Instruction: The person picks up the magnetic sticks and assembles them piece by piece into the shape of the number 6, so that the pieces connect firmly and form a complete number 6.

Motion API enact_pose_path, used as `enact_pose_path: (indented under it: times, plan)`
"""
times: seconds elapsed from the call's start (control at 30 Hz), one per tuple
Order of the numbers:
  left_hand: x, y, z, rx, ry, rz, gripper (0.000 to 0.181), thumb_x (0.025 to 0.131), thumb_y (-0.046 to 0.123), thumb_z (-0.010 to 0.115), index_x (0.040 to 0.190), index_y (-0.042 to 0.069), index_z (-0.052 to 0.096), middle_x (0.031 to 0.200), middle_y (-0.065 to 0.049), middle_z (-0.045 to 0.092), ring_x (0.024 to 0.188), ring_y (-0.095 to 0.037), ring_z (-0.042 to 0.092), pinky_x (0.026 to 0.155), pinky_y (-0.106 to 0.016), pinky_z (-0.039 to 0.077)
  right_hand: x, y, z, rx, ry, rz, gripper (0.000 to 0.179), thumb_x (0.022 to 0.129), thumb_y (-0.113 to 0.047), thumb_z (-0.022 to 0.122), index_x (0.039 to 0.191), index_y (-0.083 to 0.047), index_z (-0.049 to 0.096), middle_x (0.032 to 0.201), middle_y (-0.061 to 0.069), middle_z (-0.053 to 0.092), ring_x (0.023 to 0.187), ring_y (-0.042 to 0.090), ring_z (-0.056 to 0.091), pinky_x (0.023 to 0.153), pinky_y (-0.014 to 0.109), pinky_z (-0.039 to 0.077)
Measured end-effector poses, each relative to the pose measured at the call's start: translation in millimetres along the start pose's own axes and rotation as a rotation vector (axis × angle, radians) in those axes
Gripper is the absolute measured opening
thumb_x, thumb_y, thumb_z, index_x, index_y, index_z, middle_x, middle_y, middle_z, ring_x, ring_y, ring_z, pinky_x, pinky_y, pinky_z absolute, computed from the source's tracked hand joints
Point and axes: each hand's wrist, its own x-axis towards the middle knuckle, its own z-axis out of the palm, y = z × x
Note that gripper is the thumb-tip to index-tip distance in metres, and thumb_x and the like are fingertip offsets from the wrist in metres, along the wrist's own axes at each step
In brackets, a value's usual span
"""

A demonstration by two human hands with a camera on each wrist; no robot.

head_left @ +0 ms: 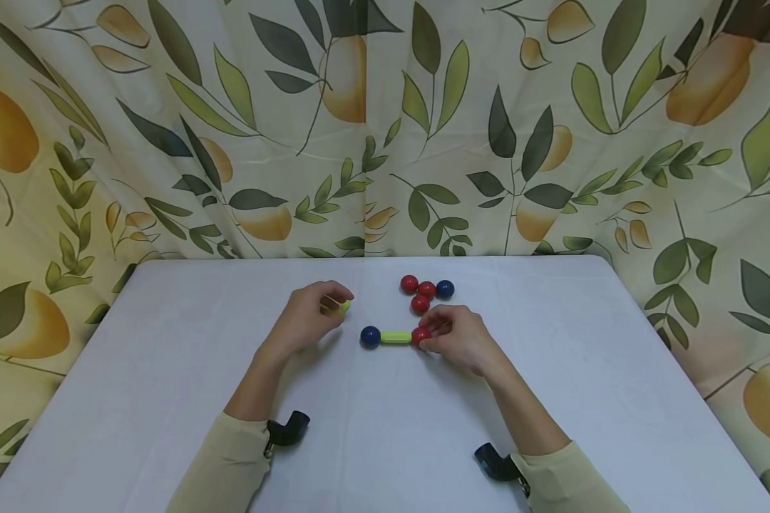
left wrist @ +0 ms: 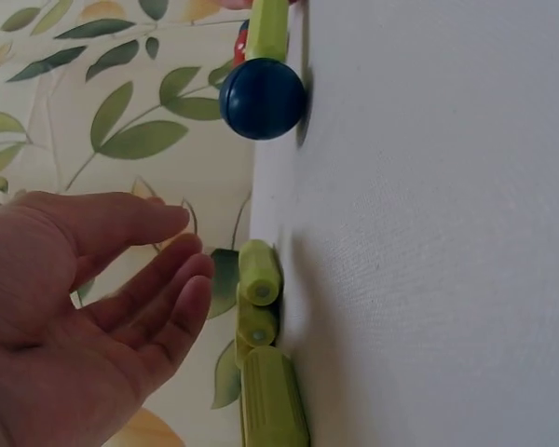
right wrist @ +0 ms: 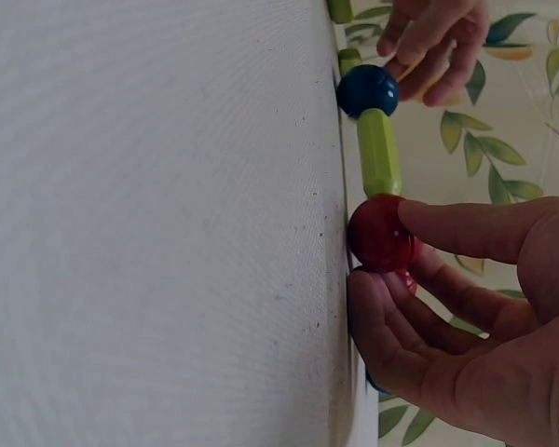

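On the white table lies a green rod [head_left: 396, 337] with a blue ball [head_left: 370, 337] at its left end and a red ball [head_left: 420, 336] at its right end. My right hand [head_left: 460, 340] pinches that red ball between thumb and fingers, as the right wrist view also shows. Off to the left, my left hand [head_left: 311, 313] hovers with bent, parted fingers and nothing between them. Beneath it several loose green rods [left wrist: 272, 396] lie on the table, mostly hidden by the hand in the head view.
Behind the joined piece is a group of three red balls [head_left: 426, 290] and one blue ball [head_left: 445, 289]. The white table [head_left: 532, 299] ends at the back against a curtain [head_left: 449, 178] with a fruit and leaf print.
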Motion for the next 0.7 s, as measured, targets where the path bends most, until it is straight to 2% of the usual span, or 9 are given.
enact_pose_path:
  times: [0.33, 0.53, 0.7]
  plan:
    - [3.7, -0.7, 6.4, 0.106, 0.03, -0.008, 0.03, 0.09, 0.002, 0.073, 0.119, 0.009, 0.074, 0.113, -0.009, 0.069, 0.105, -0.027, 0.065, 0.097, -0.043, 0.056, -0.2, 0, 0, 0.001, -0.003, 0.006, 0.029, 0.088, -0.009, 0.081, 0.116, -0.007, 0.073, 0.101, 0.008, 0.072, 0.093, 0.022, 0.064, 0.077, 0.029, 0.056]
    - [5.4, -0.2, 12.1, 0.137, 0.049, -0.048, 0.031, 0.089, 0.003, 0.075, 0.119, 0.01, 0.074, 0.11, -0.009, 0.067, 0.103, -0.027, 0.062, 0.096, -0.042, 0.055, -0.6, 0, 0, 0.004, -0.001, 0.013, 0.031, 0.088, -0.01, 0.082, 0.117, -0.008, 0.072, 0.102, 0.008, 0.071, 0.094, 0.023, 0.063, 0.076, 0.029, 0.056]
    - [6.8, -0.7, 16.0, 0.166, 0.054, -0.043, 0.031, 0.089, 0.003, 0.076, 0.119, 0.01, 0.074, 0.108, -0.009, 0.066, 0.099, -0.025, 0.059, 0.092, -0.041, 0.053, -0.2, 0, 0, 0.003, 0.002, 0.021, 0.03, 0.088, -0.009, 0.081, 0.116, -0.009, 0.073, 0.101, 0.007, 0.071, 0.094, 0.023, 0.064, 0.076, 0.029, 0.056]
